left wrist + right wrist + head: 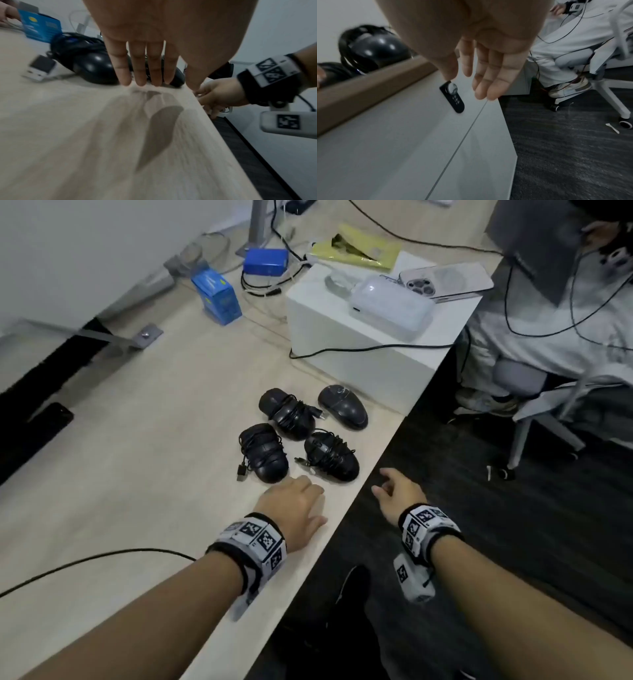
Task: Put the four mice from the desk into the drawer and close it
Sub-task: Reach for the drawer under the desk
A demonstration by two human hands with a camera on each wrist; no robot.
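Observation:
Several black mice lie near the desk's (144, 460) right edge: three wrapped in their cords (267, 453) (330, 457) (286, 414), and a bare one (342, 407) behind them. My left hand (294, 505) hovers flat over the desk just before the nearest mice, fingers (140, 67) straight, holding nothing. My right hand (397, 494) hangs past the desk edge, fingers (488, 75) relaxed and empty, in front of the white drawer front (402, 142). A black keypad lock (453, 96) sits on that front. The drawer is shut.
A white box (359, 337) carrying a power bank and a phone stands behind the mice. Blue boxes (217, 292) and cables lie at the back. A black cable (85, 559) crosses the near desk. Another person sits on a white office chair (534, 405) at right, over dark carpet.

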